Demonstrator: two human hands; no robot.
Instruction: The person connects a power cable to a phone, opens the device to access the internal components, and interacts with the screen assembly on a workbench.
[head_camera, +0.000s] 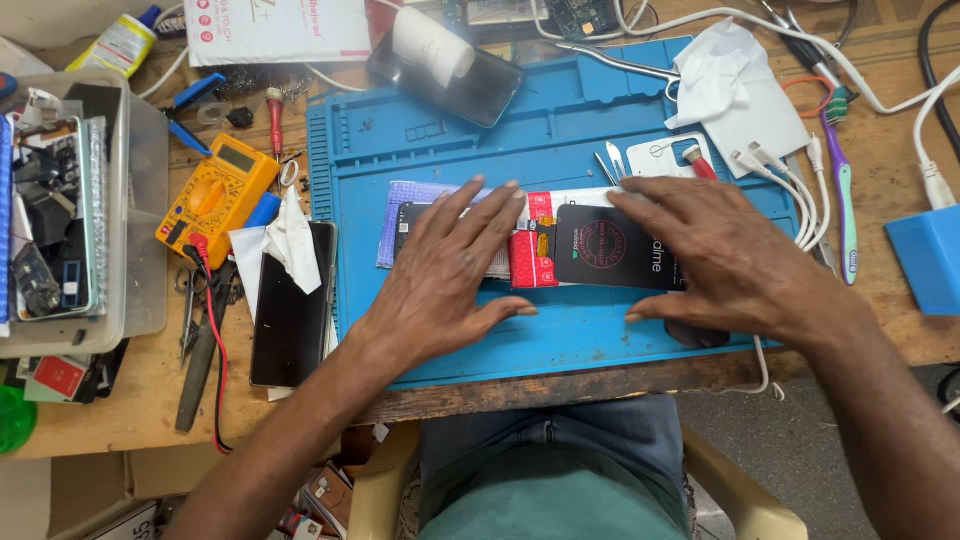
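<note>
Seen from above: a dark phone panel with a protective film, lying across the middle of a blue work mat, over a red-and-white wrapper and a pale purple sheet. Left hand laid flat over the panel's left end, fingers spread wide and pressing down, gripping nothing. Right hand flat over the right end, fingers extended and slightly apart, thumb resting on the mat near the front edge, likewise closed on nothing.

Mat spread on a worn wooden counter, crowded all around. To the left of the mat: a black phone face up with a crumpled white tissue on its top, a yellow multimeter with red lead, pliers, a clear plastic bin full of parts. At the back of the mat: another dark phone under a white roll, tweezers. To the right: a white cloth, white charging cables, a purple-and-green toothbrush, a blue box at the counter's far right.

Bare mat in front of the panel, a narrow strip between both thumbs and the mat's near edge; wider bare mat behind the panel. Near edge of the counter just beyond the mat, with the person's lap and a chair below.
</note>
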